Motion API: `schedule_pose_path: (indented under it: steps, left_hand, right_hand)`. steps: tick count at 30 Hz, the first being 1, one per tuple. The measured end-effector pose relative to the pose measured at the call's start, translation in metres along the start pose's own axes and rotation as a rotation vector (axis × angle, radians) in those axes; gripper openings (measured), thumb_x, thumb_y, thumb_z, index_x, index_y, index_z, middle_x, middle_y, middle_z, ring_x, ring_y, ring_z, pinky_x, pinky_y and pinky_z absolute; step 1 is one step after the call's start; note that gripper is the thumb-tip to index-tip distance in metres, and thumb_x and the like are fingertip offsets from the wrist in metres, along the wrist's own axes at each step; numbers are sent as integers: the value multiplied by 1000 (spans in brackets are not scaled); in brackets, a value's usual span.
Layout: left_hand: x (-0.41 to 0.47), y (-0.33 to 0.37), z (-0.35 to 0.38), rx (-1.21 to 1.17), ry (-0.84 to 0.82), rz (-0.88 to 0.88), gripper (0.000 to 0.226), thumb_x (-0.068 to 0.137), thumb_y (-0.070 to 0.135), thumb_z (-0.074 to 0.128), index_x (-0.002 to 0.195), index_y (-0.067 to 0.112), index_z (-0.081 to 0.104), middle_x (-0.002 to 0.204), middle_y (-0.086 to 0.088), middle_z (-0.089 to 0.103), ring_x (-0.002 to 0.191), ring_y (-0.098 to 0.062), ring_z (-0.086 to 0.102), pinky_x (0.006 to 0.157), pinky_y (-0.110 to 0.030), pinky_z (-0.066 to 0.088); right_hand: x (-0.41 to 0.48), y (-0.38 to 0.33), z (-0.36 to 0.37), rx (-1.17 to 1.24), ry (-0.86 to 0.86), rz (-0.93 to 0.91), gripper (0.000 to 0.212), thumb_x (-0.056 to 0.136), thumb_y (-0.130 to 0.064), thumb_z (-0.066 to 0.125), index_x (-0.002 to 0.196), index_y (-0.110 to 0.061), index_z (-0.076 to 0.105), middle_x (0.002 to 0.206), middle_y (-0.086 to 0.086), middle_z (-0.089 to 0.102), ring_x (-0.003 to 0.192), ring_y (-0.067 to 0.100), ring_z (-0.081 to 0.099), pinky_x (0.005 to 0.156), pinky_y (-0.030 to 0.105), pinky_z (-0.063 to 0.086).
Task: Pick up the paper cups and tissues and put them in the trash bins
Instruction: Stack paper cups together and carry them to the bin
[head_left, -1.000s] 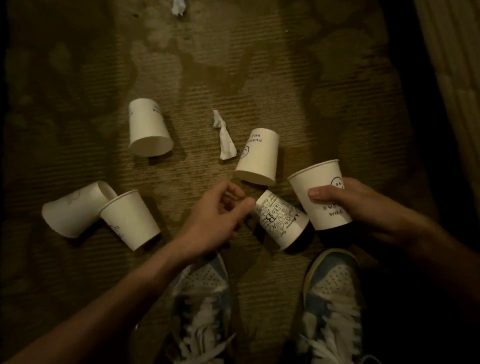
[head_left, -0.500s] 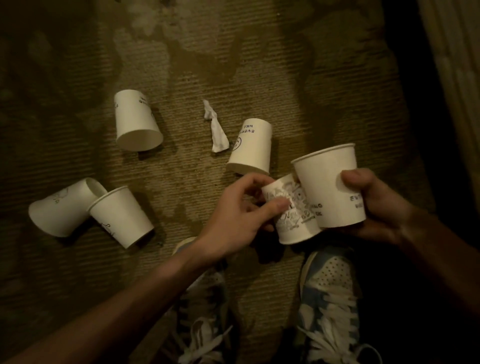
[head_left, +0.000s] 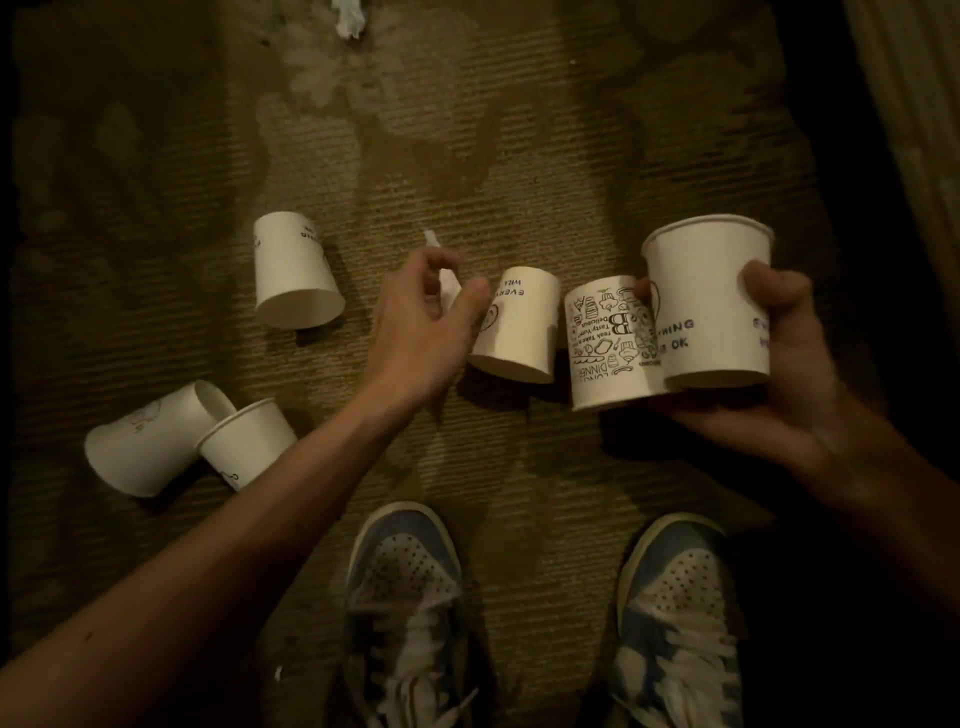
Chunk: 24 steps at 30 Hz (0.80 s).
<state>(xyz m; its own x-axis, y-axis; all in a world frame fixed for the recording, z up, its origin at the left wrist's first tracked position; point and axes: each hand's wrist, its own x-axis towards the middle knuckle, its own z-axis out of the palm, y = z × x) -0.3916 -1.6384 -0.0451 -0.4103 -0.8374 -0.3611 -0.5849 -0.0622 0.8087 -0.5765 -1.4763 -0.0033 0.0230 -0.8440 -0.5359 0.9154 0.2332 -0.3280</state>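
Start at your far left, where a side-lying cup (head_left: 145, 447) rests on the carpet (head_left: 519, 156) with a second cup (head_left: 249, 441) touching its open mouth. Both are thin paper, almost weightless and easy to crush, so take each by the rolled rim or slip your fingers inside rather than squeezing the wall. Next along stands a mouth-down cup (head_left: 293, 275); grip it low around the rim, where the paper is stiffest. A crumpled tissue (head_left: 350, 18) lies at the far edge, well apart from the rest. It is soft and will need a pinch.

Your left hand (head_left: 421, 332) hovers with its fingers loosely curled and thumb apart, holding nothing that shows. A twisted tissue (head_left: 448, 286) sits just behind it, and a lettered cup (head_left: 519, 327) stands mouth-down just beside the thumb. Pinch that tissue at its thick middle – it will likely tear or trail if taken by an end.

Your right hand (head_left: 789, 374) holds two cups side by side – a printed cup (head_left: 605, 348) and a tall cup (head_left: 706, 306), thumb across the tall one. That hold looks loose; nesting them would probably free room for more. No trash bin is in view
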Motion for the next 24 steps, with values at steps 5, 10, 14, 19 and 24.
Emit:
schedule_pose_path:
  steps: [5, 10, 14, 19, 24]
  left_hand:
    - [31, -21, 0, 258, -42, 23, 44, 100, 41, 50, 143, 38, 42, 119, 6, 34, 111, -12, 44, 96, -30, 38]
    - [45, -25, -3, 398, 9, 224, 28, 96, 24, 61, 123, 20, 65, 111, 6, 59, 85, 4, 51, 74, -4, 38]
    - [48, -28, -6, 427, 3, 300, 15, 92, 21, 66, 106, 17, 71, 96, 10, 63, 76, 5, 54, 68, -3, 42]
    - [47, -31, -8, 430, -7, 277, 10, 92, 25, 66, 98, 17, 68, 110, 6, 44, 98, -7, 46, 74, -6, 32]
    - [33, -24, -12, 48, -33, 191, 8, 95, 23, 62, 98, 16, 62, 114, 7, 64, 99, -6, 62, 82, -22, 53]
  right_hand:
    - [11, 7, -3, 19, 52, 48, 80, 45, -41, 88, 115, -8, 65, 128, 12, 58, 131, 29, 48, 99, 57, 45]
    - [16, 9, -6, 35, 68, 78, 77, 45, -40, 89, 111, -8, 68, 132, 11, 55, 133, 30, 47, 100, 59, 43]
    - [19, 10, -8, 59, 69, 83, 77, 44, -39, 89, 111, -8, 68, 132, 11, 54, 134, 30, 46, 100, 58, 44]
    - [21, 8, -9, 52, 41, 78, 73, 45, -40, 88, 108, -8, 69, 124, 11, 60, 129, 28, 50, 98, 57, 47]
    - [24, 9, -9, 50, 13, 87, 73, 46, -40, 89, 108, -8, 69, 126, 14, 61, 128, 31, 52, 97, 58, 47]
